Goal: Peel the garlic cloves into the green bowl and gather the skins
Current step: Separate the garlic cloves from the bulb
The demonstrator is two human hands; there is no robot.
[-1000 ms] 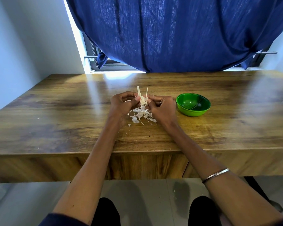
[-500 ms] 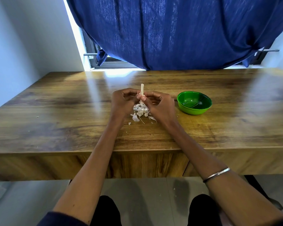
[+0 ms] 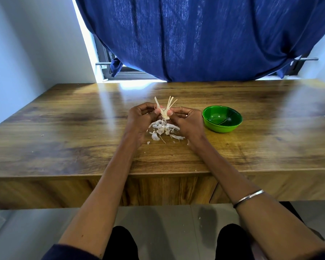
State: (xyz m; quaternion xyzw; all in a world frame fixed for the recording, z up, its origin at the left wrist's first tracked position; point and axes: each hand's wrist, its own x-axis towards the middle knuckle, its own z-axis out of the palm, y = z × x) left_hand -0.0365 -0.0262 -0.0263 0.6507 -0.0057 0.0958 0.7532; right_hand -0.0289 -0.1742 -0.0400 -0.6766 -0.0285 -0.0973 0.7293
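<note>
Garlic stalk (image 3: 164, 114), pale and dry, held above the bench (image 3: 64, 143) between both hands. Left hand (image 3: 141, 119) pinches it from the left side, fingers curled, thumb tip against the stalk; grip closed on the stalk. Right hand (image 3: 186, 121) pinches it from the right, fingertips meeting the left hand's at the stalk's lower part; grip likewise closed on the stalk. A ring shows on one right finger. Stalk stands roughly upright, its top split into several thin strips that fan out above the fingers. Whether a clove is still attached at its base cannot be told; the fingers cover that part.

Skins (image 3: 163, 129): loose white pile on the bench directly under the hands, between the two wrists, with a few stray flakes lying just toward the near edge.

Green bowl (image 3: 222, 119): upright on the bench, to the right of the right hand, near it but not touching. Inside looks glossy with reflections; contents cannot be made out.

Bangle (image 3: 249, 197) around the right forearm, well back from the hand. Both forearms reach across the near bench edge. Blue curtain (image 3: 204, 38) hangs behind the bench, covering most of the window. Dark-clothed knees and grey floor (image 3: 167, 222) below the bench front.
</note>
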